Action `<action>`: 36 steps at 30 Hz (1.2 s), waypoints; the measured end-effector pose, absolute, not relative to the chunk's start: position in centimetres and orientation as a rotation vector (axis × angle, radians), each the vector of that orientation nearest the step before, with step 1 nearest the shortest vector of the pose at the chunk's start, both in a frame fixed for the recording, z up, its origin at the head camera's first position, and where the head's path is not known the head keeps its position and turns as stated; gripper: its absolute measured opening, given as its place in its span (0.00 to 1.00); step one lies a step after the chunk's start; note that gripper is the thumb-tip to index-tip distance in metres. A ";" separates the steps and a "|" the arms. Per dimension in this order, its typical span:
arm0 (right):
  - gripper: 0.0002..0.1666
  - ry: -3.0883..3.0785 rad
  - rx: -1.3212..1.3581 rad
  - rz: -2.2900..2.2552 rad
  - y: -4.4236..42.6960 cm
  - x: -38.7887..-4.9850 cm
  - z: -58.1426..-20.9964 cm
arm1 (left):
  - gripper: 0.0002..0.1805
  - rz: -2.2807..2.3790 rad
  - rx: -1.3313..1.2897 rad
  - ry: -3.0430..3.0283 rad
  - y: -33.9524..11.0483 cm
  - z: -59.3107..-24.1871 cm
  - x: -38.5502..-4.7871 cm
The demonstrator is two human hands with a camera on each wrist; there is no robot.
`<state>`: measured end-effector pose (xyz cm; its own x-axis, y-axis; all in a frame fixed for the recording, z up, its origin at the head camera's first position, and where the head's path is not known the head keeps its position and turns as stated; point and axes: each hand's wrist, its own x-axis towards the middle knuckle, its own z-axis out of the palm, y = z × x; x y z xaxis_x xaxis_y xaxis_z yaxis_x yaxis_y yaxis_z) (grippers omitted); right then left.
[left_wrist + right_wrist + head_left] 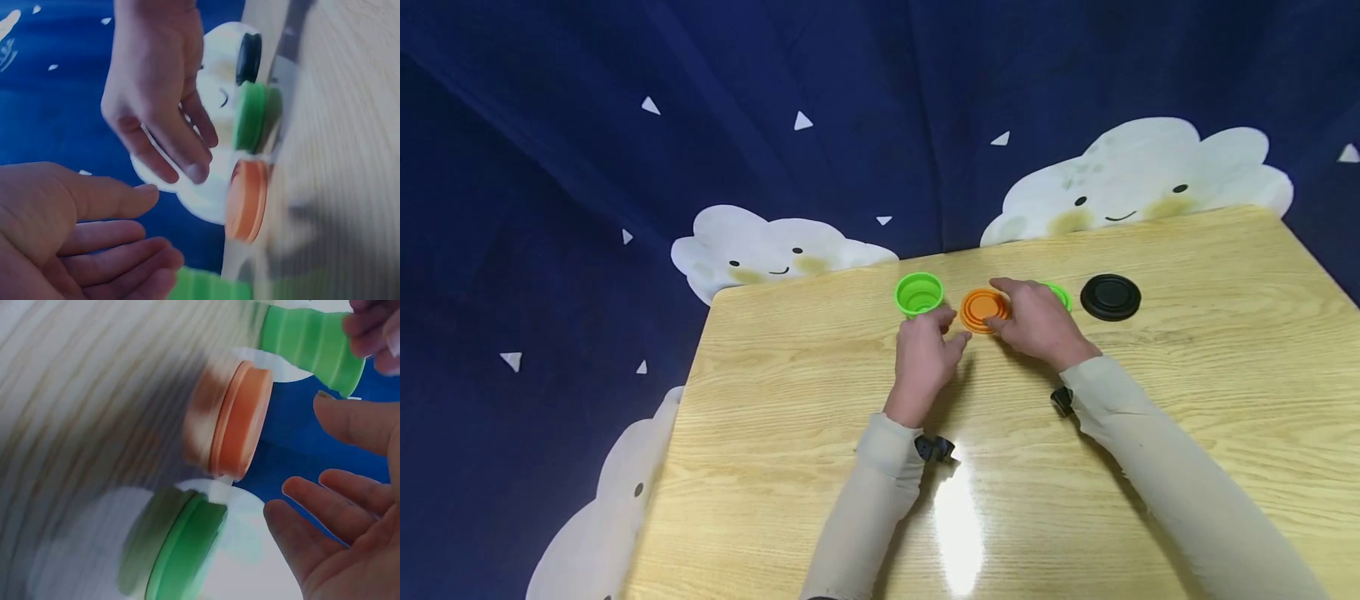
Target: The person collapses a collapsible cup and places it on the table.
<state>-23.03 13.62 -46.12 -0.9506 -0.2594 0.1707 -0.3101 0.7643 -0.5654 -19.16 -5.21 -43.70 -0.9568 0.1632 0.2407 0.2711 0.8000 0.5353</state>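
- Person's L hand (922, 354) – nothing in it; fingers fairly straight & relaxed, thumb held well apart from them. It's just beside the tall green cup (919, 292), in front of its near side from the head view; can't tell if any fingertip touches the rim.
- R hand (1037, 321) – also holding nothing, wide gap btwn thumb & fingers, palm side toward the orange disc (982, 307). R wrist view shows clear space btwn hand & disc, so not touching.
- Orange disc = low, ringed, like a collapsed cup; lies flat on the table (760, 392), btwn the two hands, just R of the tall cup.
- Tall green cup stands upright, mouth up, stepped rings inside.
- Flat green disc (251, 117) next along to the R, partly hidden behind R hand in head view; same squat shape as the orange one.
- Black disc (1111, 297) at the R end, flat, a bit apart from R hand. All four pcs make a row nr the table's far edge.
- Both sleeves (880, 475) pale, w/ a small dark unit (934, 450) at each wrist.
- Behind: dark blue curtain (865, 67) w/ smiling white clouds & small white triangles.
- Bright glare patch on tabletop, nr L forearm.
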 end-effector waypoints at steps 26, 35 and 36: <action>0.39 -2.752 0.516 1.232 9.6 -24.5 -45.6 | 0.32 -1.112 -0.053 -2.667 -11.5 -45.2 -21.6; 0.36 -2.689 0.492 1.412 7.8 -25.1 -46.3 | 0.32 -1.283 -0.127 -2.601 -11.1 -46.0 -22.7; 0.35 -2.681 0.496 1.420 7.6 -25.2 -46.4 | 0.33 -1.273 -0.118 -2.607 -11.1 -46.0 -22.7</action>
